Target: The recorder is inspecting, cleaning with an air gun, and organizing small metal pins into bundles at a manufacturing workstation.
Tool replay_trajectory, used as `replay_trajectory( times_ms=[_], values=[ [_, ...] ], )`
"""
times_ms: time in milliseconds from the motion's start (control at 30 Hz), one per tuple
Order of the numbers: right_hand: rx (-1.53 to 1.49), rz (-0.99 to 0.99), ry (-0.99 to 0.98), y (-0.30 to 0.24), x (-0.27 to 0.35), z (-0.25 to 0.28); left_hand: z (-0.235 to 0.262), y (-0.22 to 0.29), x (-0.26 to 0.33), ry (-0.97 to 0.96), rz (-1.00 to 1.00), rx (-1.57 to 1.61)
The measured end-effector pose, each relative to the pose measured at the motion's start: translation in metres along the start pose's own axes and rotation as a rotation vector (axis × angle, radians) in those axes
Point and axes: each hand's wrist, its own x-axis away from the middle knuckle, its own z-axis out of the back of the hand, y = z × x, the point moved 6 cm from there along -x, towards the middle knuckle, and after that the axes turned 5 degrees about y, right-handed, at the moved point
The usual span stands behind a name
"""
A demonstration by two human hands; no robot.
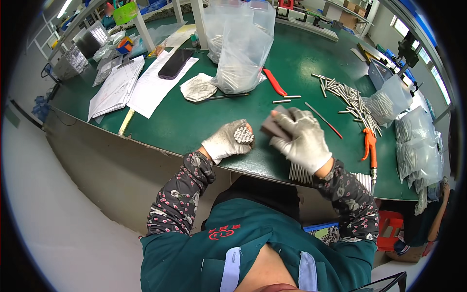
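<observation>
Two gloved hands work over the near edge of a green desk (204, 121). Farther back stands a clear plastic bag (241, 48) of metal rods, with loose rods (348, 97) scattered to the right beside an orange tool (369, 146). The right hand (304, 138) has its fingers clamped on a flat grey block (272, 127). The left hand (226, 141) has its fingers wrapped tight around a bundle of short metal pins (243, 135), ends facing up, just beside the block.
</observation>
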Motion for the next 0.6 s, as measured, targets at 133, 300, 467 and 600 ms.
replay_trajectory(
  times_ms=[133, 300, 467, 600],
  values=[
    [-0.09, 0.042, -0.062, -0.031, -0.012, -0.006, 0.004, 0.008, -0.003, 0.047, -0.321, -0.261],
    [-0.029, -0.031, -0.04, -0.018, -0.025, -0.002, 0.0, -0.004, -0.003, 0.051, -0.019, 0.025],
    [0.238, 0.01, 0.049, -0.016, -0.027, -0.011, 0.004, -0.006, -0.006, -0.012, 0.0, -0.11],
    [-0.021, 0.097, -0.03, -0.037, -0.021, -0.006, -0.004, 0.006, 0.0, 0.069, -0.044, 0.18]
  ],
)
